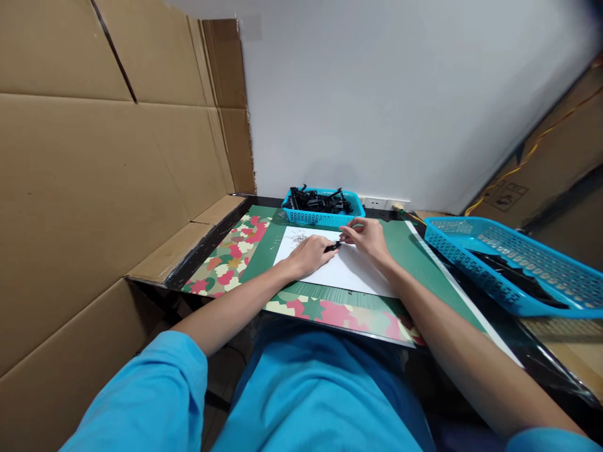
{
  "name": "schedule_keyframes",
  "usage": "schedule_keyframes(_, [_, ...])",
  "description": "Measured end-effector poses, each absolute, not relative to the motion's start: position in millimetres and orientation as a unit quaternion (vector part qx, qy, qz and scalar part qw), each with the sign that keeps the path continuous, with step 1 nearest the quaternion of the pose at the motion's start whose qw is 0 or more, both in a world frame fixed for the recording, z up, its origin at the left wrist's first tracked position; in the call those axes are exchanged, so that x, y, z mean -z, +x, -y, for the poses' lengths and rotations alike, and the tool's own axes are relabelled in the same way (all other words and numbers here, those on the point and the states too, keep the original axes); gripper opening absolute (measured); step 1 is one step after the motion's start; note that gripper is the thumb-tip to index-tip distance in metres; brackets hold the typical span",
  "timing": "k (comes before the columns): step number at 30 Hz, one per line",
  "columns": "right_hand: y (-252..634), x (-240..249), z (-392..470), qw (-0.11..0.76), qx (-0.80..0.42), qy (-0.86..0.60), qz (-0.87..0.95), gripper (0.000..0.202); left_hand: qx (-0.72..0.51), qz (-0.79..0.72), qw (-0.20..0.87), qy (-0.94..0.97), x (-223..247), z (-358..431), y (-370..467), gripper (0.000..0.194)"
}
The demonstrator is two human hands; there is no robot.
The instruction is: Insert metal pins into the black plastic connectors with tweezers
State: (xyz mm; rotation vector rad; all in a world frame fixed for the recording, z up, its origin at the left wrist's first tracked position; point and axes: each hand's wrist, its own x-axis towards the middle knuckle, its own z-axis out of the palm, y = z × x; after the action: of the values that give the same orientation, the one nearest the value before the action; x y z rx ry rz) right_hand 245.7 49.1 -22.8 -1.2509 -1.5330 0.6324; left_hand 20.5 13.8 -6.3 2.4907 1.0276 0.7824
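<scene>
So the left hand (309, 256) is curled pretty snugly around a small black part (332, 247), right over the middle of the white sheet (346, 273). Right hand (367, 237) is just beside the part's right end, fingertips pinched nearly together; can't tell if there's anything tiny between them. Small bits (296, 238) are scattered at the sheet's far left, and a blue basket (313, 218) of black pieces sits beyond.

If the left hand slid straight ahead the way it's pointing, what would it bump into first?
Probably the right hand, just beyond the small black part held by the left hand, though depth is hard to judge.
</scene>
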Motion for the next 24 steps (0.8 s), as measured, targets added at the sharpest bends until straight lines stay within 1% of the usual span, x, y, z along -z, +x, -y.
schedule_keyframes(6, [246.6, 23.7, -46.9, 0.476, -0.217, -0.535, 0.663, 0.046, -0.273, -0.359, 0.168, 0.876, 5.1, -13.1, 20.4, 0.023])
schedule_keyframes(11, [244.3, 21.0, -43.6, 0.453, -0.181, -0.545, 0.682, 0.043, -0.273, -0.342, 0.155, 0.886, 8.7, -15.8, 19.9, 0.022])
schedule_keyframes(14, [243.1, 18.6, -41.9, 0.452, -0.169, -0.545, 0.686, 0.038, -0.274, -0.329, 0.147, 0.892, 11.0, -17.3, 19.4, 0.024])
schedule_keyframes(19, [242.7, 17.2, -40.7, 0.451, -0.164, -0.549, 0.685, 0.039, -0.284, -0.317, 0.153, 0.892, 11.6, -17.6, 18.0, 0.025])
schedule_keyframes(24, [243.4, 22.4, -40.2, 0.464, -0.173, -0.550, 0.672, 0.031, -0.288, -0.316, 0.170, 0.888, 11.1, -17.9, 17.5, 0.025])
